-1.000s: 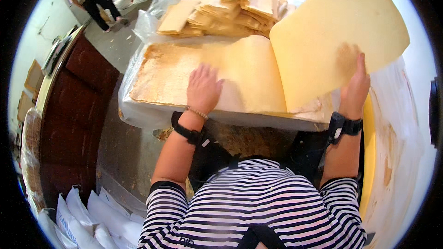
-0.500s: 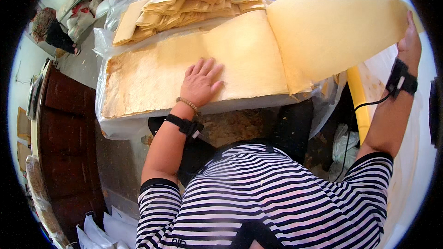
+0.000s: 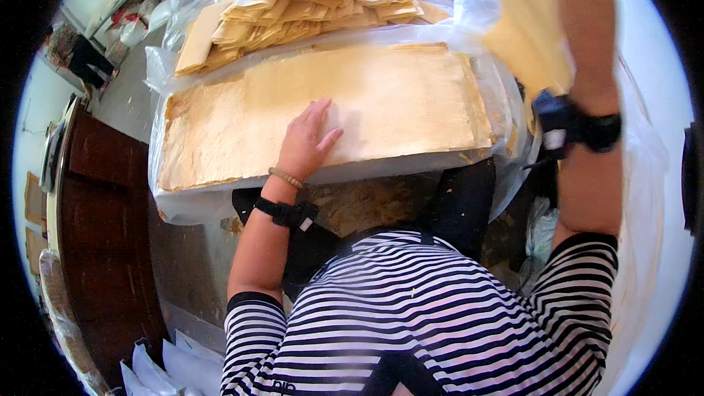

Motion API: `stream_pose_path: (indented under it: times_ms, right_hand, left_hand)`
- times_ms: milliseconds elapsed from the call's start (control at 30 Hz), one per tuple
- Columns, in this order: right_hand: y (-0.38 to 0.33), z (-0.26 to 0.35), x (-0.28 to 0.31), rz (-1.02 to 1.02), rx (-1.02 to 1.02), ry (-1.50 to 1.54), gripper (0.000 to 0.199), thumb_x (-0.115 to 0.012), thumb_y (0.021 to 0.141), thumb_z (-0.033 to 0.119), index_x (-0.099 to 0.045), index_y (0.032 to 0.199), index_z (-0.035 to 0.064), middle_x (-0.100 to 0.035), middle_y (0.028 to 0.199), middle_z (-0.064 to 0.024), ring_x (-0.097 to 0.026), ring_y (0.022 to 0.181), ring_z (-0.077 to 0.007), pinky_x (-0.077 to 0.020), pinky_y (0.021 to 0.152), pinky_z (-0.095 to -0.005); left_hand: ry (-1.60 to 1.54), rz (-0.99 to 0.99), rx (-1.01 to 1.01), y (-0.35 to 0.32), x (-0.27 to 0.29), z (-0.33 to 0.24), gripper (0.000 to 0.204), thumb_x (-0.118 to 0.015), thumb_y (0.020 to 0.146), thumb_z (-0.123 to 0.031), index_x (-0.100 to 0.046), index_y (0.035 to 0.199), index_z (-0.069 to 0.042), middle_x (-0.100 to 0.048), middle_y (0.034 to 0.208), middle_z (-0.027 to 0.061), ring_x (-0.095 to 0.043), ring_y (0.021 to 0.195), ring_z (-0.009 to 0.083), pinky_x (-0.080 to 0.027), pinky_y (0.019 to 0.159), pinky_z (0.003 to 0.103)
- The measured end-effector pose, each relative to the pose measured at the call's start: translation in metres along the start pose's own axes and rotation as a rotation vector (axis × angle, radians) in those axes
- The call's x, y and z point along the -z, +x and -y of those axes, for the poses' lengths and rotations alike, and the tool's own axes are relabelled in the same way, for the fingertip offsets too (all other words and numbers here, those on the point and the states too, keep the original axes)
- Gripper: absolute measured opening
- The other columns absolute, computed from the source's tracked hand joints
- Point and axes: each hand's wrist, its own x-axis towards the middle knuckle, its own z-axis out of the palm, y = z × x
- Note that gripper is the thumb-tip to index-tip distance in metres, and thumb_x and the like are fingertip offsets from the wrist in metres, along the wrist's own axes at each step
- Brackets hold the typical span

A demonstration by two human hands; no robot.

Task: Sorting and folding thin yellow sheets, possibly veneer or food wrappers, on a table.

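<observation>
A flat stack of long, pale yellow fibrous sheets lies across the plastic-covered work surface before me. My left hand rests on the middle of its top sheet, fingers stretched out and thumb apart. At the upper right, my right hand is raised and smeared by motion. A thin yellow sheet hangs in the air beside that hand, held by it, apart from the stack. The fingertips and the sheet's upper part are cut off or blurred.
Behind the stack rises a pile of folded yellow sheets. Clear plastic film surrounds the stack. A dark brown wooden cabinet stands at left, with white bags below. Another person is at the far left.
My right hand has swung up and leftward, pulling the sheet free of the stack's right end. My left hand still rests on the stack, shifted only slightly.
</observation>
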Motion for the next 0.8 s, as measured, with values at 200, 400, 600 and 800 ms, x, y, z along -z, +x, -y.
stream_pose_path:
  times_ms: [200,400,600,800]
  right_hand:
    - [-0.189,0.159,-0.213,0.404,0.305,0.113,0.033,-0.056,0.090,0.013,-0.066,0.121,0.0109,-0.070,0.115,-0.0103,-0.068,0.100,-0.0277,-0.0554,0.084,-0.0381]
    - [-0.254,0.168,-0.218,0.659,0.266,0.375,0.045,-0.065,0.091,0.026,-0.060,0.129,0.0038,-0.068,0.120,-0.0156,-0.067,0.104,-0.0313,-0.0535,0.092,-0.0378]
    - [-0.286,0.099,-0.106,1.273,-1.151,0.784,0.039,-0.048,0.104,0.028,-0.060,0.130,0.0009,-0.071,0.108,-0.0128,-0.070,0.094,-0.0170,-0.0555,0.081,-0.0268]
    - [-0.334,0.069,-0.073,0.567,-1.410,1.095,0.068,-0.035,0.104,0.057,-0.048,0.136,-0.0013,-0.065,0.120,-0.0176,-0.067,0.105,-0.0243,-0.0584,0.081,-0.0360]
  left_hand:
    - [-0.955,-0.174,0.191,-0.062,0.019,-0.006,0.065,-0.065,0.095,-0.023,-0.034,0.150,-0.006,-0.042,0.152,0.0164,-0.046,0.136,0.0292,-0.043,0.107,0.042]
    - [-1.631,-0.225,0.477,-0.103,0.023,0.021,0.054,-0.050,0.102,-0.046,-0.044,0.141,-0.009,-0.055,0.137,0.0158,-0.055,0.125,0.0282,-0.045,0.105,0.047]
    - [-1.571,-0.554,0.820,-0.108,0.020,0.041,0.034,-0.055,0.102,-0.026,-0.056,0.125,-0.002,-0.063,0.123,0.0145,-0.063,0.111,0.0273,-0.056,0.090,0.042]
    - [-1.568,-0.592,0.743,-0.107,0.044,0.034,0.025,-0.051,0.101,-0.012,-0.055,0.121,0.002,-0.065,0.116,0.0134,-0.066,0.106,0.0249,-0.059,0.087,0.037]
